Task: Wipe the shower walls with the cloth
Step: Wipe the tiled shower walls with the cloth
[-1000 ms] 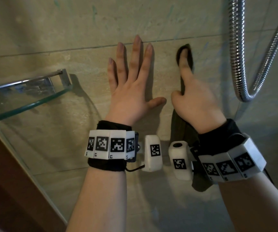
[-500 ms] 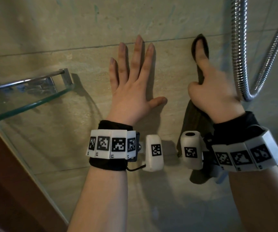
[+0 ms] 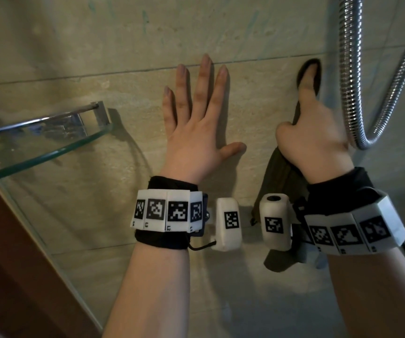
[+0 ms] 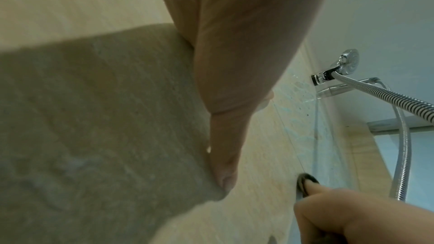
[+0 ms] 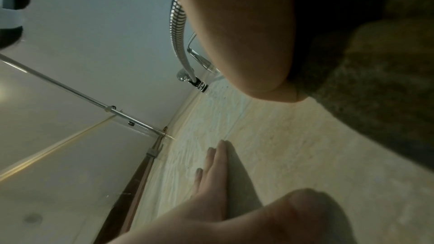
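Pressing flat on the wall [image 3: 128, 40], the left hand [image 3: 196, 132] is seen with fingers straight and spread, thumb out to the side, nothing held. Just beside it, the cloth [image 3: 282, 181] is gripped by the right hand [image 3: 316, 137]: the dark fabric is bunched under curled fingers, while the index finger [image 3: 306, 81] is stretched up the tile with the cloth's end wrapped round its tip and pressed to the wall. The rest of the cloth is left hanging below the wrist, against the tile. Marker bands are worn on both wrists. To the left, a glass shelf [image 3: 50, 152] with a chrome rail is fixed to the wall. Right beside the cloth-wrapped fingertip, a looped metal hose [image 3: 348, 69] is hung, and higher up its chrome fitting [image 4: 328, 75] is caught by the left wrist view.
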Available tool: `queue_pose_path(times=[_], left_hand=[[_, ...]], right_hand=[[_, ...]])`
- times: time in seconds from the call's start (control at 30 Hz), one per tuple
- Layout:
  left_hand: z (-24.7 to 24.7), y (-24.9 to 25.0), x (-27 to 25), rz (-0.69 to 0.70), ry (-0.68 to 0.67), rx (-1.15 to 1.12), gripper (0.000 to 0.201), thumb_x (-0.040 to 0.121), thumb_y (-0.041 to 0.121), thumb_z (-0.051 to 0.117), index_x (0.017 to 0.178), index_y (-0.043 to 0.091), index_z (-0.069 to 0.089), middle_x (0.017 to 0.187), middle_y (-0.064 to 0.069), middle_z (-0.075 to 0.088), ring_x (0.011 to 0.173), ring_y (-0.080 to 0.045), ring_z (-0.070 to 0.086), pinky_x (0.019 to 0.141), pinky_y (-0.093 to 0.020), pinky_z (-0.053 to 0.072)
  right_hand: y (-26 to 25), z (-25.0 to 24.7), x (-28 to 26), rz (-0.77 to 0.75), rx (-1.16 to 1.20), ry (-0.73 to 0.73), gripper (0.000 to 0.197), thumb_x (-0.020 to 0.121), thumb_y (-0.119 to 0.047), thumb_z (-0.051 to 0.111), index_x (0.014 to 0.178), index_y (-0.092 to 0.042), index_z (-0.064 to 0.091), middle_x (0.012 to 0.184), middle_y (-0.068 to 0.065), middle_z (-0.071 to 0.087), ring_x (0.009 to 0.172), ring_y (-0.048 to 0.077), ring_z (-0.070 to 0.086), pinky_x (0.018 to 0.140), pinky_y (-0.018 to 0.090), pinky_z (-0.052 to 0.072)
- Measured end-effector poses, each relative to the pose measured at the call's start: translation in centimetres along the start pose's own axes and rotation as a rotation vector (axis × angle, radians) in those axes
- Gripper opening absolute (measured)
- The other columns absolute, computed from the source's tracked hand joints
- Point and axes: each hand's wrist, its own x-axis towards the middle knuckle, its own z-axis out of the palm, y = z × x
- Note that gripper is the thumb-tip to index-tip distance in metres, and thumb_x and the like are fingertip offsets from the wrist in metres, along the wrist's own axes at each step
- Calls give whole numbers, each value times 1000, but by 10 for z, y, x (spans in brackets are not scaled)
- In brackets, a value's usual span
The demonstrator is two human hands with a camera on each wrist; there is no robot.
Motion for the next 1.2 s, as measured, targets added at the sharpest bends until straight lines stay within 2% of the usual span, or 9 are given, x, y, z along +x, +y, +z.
queue_pose_path(times=[0.07, 0.13, 0.33, 0.43, 0.53, 0.63, 0.9, 1.1, 1.2], left_hand=[[1, 0, 0, 6, 5, 2, 119, 76, 68, 62, 152, 22, -17, 160, -7, -22, 143, -35, -26, 109, -46, -26], [1, 0, -1, 10, 11, 7, 119, 75, 68, 62, 152, 22, -15, 160, -7, -21, 143, -36, -25, 109, -47, -25], [1, 0, 0, 8, 13, 5, 119, 75, 68, 62, 152, 22, -15, 160, -7, -21, 143, -36, -25, 110, -47, -24], [1, -1, -1, 9, 11, 1, 119, 75, 68, 62, 153, 22, -15, 160, -7, -21, 143, -36, -24, 110, -48, -24], [1, -1, -1, 10, 13, 0, 118, 75, 68, 62, 153, 21, -13, 160, -8, -20, 143, -37, -24, 110, -48, -24], [1, 0, -1, 8, 17, 8, 118, 75, 68, 62, 153, 21, -13, 160, -8, -19, 143, -37, -23, 110, -48, -24], [1, 0, -2, 8, 17, -2, 117, 76, 68, 62, 153, 21, -13, 160, -8, -19, 143, -36, -23, 109, -46, -25], [2, 0, -2, 2, 14, 0, 116, 76, 68, 61, 153, 22, -13, 160, -7, -19, 143, -36, -23, 108, -45, -26], [2, 0, -2, 2, 10, -1, 116, 77, 68, 61, 153, 22, -13, 160, -8, -20, 143, -36, -24, 108, -46, -26]], right_hand=[[-5, 1, -4, -41, -53, -34, 89, 86, -16, 48, 151, -37, -8, 142, 17, 42, 113, 37, 53, 87, 41, 51], [-11, 1, -10, -71, -90, -107, 88, 88, -16, 48, 150, -42, -8, 117, 17, 54, 101, 35, 57, 85, 46, 52], [-9, -2, -17, -45, -127, -155, 83, 91, -18, 48, 148, -49, -3, 89, 9, 53, 83, 28, 56, 78, 43, 52], [-1, -5, -17, 20, -82, -104, 86, 88, -17, 48, 149, -45, -5, 103, 10, 54, 68, 18, 47, 68, 33, 45], [-2, 0, -16, 48, -104, -81, 88, 87, -18, 48, 151, -36, -11, 118, 20, 55, 67, 19, 46, 68, 33, 42], [-10, 6, -20, 2, -118, -103, 88, 89, -17, 48, 151, -33, -12, 95, 15, 55, 79, 29, 51, 76, 37, 45], [-9, 7, -27, -39, -93, -185, 85, 91, -18, 48, 147, -49, -7, 89, 6, 57, 82, 25, 58, 81, 44, 52], [-10, 9, -27, 9, -74, -142, 91, 90, -16, 48, 149, -28, -20, 69, 0, 43, 68, 24, 50, 72, 36, 46], [-13, 18, -31, -57, -86, -194, 92, 92, -17, 49, 148, -28, -23, 76, 4, 49, 72, 27, 56, 74, 39, 48]])
